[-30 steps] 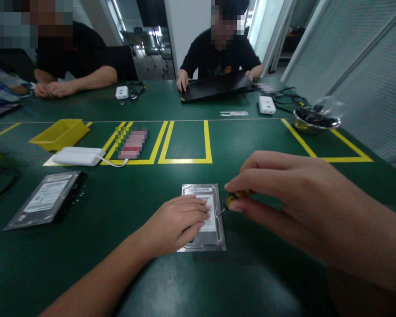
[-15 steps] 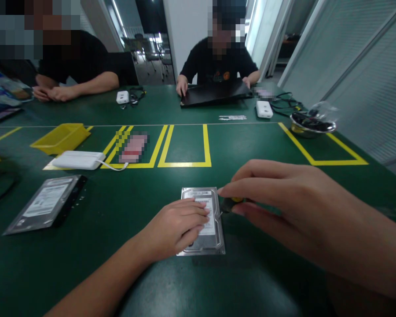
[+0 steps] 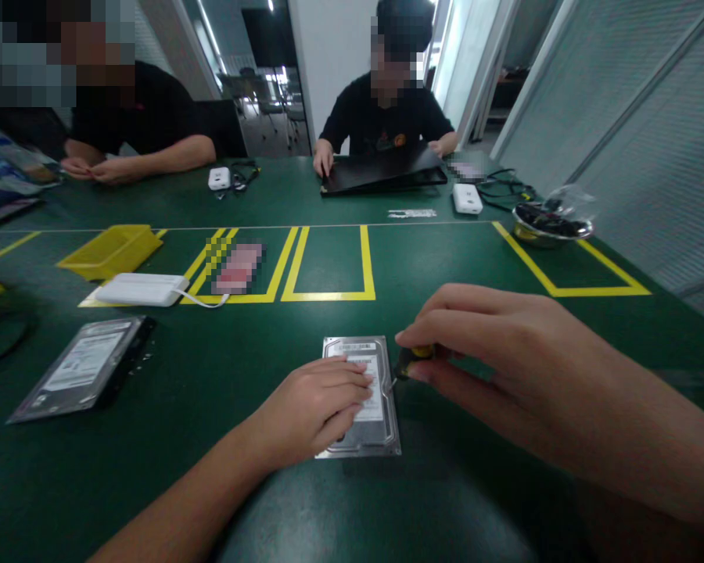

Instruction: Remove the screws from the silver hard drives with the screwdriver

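At the lower middle of the frame a silver hard drive (image 3: 368, 395) lies flat on the green surface (image 3: 475, 258), label up. The left hand (image 3: 314, 407) presses flat on its left half, fingers spread over the label, clamping nothing. The right hand (image 3: 504, 367) has its grip closed on a small screwdriver (image 3: 411, 361) with a black and yellow handle, whose tip meets the drive's right edge near the upper corner. Bare green lies open below the drive and to its left, as far as a second hard drive (image 3: 76, 367) at the left of the frame. Above, a yellow taped rectangle (image 3: 328, 262) stands empty. A white box (image 3: 141, 289) and a yellow tray (image 3: 111, 249) sit at the upper left, a metal bowl (image 3: 551, 223) at the upper right
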Available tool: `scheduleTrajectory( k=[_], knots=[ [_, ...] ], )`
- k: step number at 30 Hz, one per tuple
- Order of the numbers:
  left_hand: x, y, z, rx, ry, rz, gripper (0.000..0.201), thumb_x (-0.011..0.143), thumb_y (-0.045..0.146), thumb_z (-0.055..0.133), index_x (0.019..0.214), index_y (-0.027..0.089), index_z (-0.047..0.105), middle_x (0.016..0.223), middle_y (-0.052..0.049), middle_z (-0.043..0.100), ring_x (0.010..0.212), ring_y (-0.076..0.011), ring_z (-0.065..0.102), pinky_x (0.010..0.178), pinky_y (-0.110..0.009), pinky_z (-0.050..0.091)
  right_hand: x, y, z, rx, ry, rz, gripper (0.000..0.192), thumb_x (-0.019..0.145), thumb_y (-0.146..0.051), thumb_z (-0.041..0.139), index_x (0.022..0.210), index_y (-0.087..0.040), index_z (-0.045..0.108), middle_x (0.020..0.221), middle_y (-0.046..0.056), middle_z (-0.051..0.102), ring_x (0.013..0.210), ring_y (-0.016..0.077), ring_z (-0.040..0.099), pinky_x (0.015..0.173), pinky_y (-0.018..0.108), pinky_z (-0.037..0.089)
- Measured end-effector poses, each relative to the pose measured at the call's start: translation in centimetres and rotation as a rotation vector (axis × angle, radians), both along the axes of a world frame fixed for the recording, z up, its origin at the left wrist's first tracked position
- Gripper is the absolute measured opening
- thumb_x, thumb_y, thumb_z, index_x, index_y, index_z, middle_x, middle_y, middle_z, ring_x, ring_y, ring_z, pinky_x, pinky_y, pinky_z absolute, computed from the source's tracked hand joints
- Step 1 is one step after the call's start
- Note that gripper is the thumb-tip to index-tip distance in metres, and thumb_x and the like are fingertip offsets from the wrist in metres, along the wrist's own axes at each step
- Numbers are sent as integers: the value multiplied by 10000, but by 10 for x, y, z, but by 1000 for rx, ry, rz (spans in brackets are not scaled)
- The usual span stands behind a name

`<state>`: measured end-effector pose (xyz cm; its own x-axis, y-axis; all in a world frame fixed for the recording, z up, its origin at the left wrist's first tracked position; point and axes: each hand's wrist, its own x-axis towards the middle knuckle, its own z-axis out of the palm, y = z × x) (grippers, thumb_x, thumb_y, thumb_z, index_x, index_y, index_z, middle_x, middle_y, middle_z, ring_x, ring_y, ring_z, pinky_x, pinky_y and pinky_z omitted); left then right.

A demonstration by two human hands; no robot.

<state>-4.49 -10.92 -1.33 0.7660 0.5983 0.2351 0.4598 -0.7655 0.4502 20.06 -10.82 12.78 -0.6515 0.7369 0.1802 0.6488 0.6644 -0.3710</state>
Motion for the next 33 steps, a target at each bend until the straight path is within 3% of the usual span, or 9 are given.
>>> scheduleTrajectory(
  k=[7, 13, 22, 33],
  knots=[
    [-1, 0, -1, 2, 3, 2, 253, 938, 197, 529, 1148, 205, 670, 1235, -16, 699, 1218, -160, 607, 1167, -376, 379, 0, 0, -3, 49, -40, -37, 75, 915, -238, 591, 930, -229, 664, 880, -7, 604, 707, 111, 551, 582, 263, 388],
    [0, 0, 1, 3, 8, 4, 255, 937, 200, 534, 1148, 208, 677, 1231, -18, 703, 1219, -164, 609, 1157, -381, 392, 1, 0, 0, -23, 8, 68, 157, 951, -207, 535, 997, -253, 678, 986, -25, 649, 796, 83, 599, 678, 221, 453],
    [0, 1, 0, 8, 4, -4, 256, 943, 195, 525, 1153, 208, 671, 1239, -17, 699, 1224, -163, 605, 1158, -375, 388, 2, 0, -2, -40, 35, 51, 200, 939, -172, 510, 1052, -258, 651, 1014, -18, 679, 870, 122, 620, 723, 253, 453],
    [-1, 0, -2, 13, 8, 2, 245, 946, 210, 525, 1144, 210, 669, 1241, -16, 697, 1221, -163, 606, 1153, -374, 391, -2, 1, -5, -1, 16, 14, 152, 948, -186, 519, 905, -224, 660, 937, -6, 606, 753, 99, 555, 630, 247, 414]
  ],
)
